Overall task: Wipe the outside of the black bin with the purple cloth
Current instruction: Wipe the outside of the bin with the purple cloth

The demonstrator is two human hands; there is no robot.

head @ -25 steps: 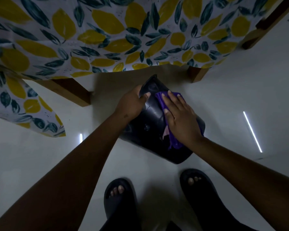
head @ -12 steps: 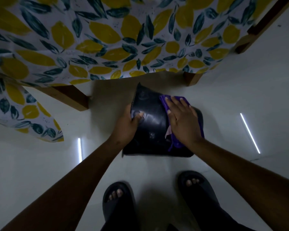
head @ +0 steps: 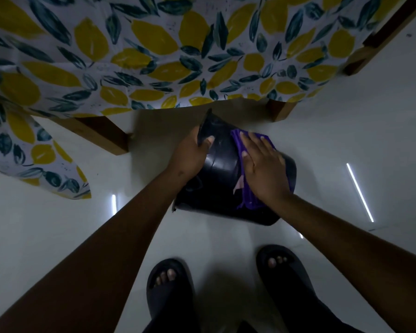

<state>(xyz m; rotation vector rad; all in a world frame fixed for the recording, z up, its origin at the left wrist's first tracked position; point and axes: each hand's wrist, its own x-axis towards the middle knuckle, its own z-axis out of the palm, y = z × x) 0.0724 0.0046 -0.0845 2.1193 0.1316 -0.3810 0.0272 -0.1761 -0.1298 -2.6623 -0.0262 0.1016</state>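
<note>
The black bin (head: 220, 179) lies tipped on its side on the pale floor, just in front of the table. My left hand (head: 190, 156) grips its far left rim, thumb over the edge. My right hand (head: 262, 169) lies flat on the bin's upper side, fingers spread, pressing the purple cloth (head: 246, 199) against it. The cloth shows beyond my fingertips and below my palm; the rest is hidden under the hand.
A table with a lemon-and-leaf patterned cloth (head: 154, 56) overhangs the far side, with wooden legs at left (head: 103, 135) and right (head: 277, 111). My two feet in dark slippers (head: 169, 292) stand close in front of the bin. Light strips reflect on the glossy floor (head: 360, 191).
The bin has turned under my hands, its near end swinging left then right. My left hand shifted along the rim back to the far edge. My right hand kept the cloth pressed on top.
</note>
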